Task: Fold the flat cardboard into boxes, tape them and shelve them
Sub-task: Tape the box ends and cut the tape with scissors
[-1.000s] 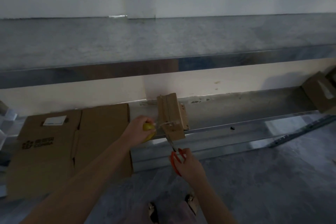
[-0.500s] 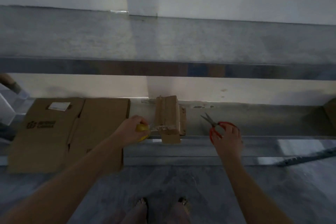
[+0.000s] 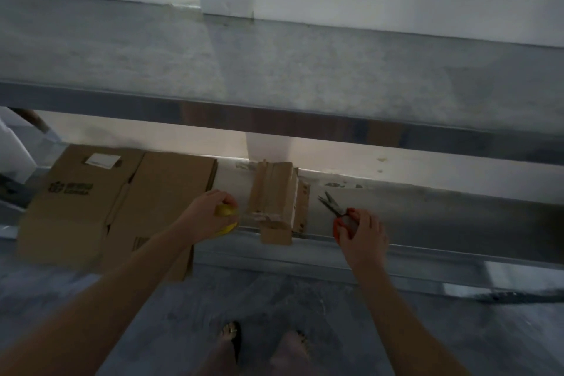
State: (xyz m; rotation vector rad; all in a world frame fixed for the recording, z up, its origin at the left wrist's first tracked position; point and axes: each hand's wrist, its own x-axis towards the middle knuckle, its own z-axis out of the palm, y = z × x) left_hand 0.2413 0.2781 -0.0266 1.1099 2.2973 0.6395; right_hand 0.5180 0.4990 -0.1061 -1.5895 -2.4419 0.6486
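Note:
A small bundle of folded brown cardboard [image 3: 274,198] stands on the lower metal shelf [image 3: 427,217], overhanging its front edge. My left hand [image 3: 207,217] grips a yellow tape roll [image 3: 225,220] just left of the bundle, with a strip of clear tape running onto the cardboard. My right hand [image 3: 361,235] holds the orange handles of a pair of scissors [image 3: 334,207] that lie on the shelf to the right of the bundle, blades pointing away to the upper left.
A large flattened cardboard box [image 3: 116,201] with a white label lies on the shelf's left end and hangs over its edge. An upper shelf [image 3: 274,70] spans the view above. My feet [image 3: 232,336] stand on the grey floor below.
My right hand carried the scissors from under the bundle out to the right and set them on the shelf. My left hand kept the tape roll beside the bundle.

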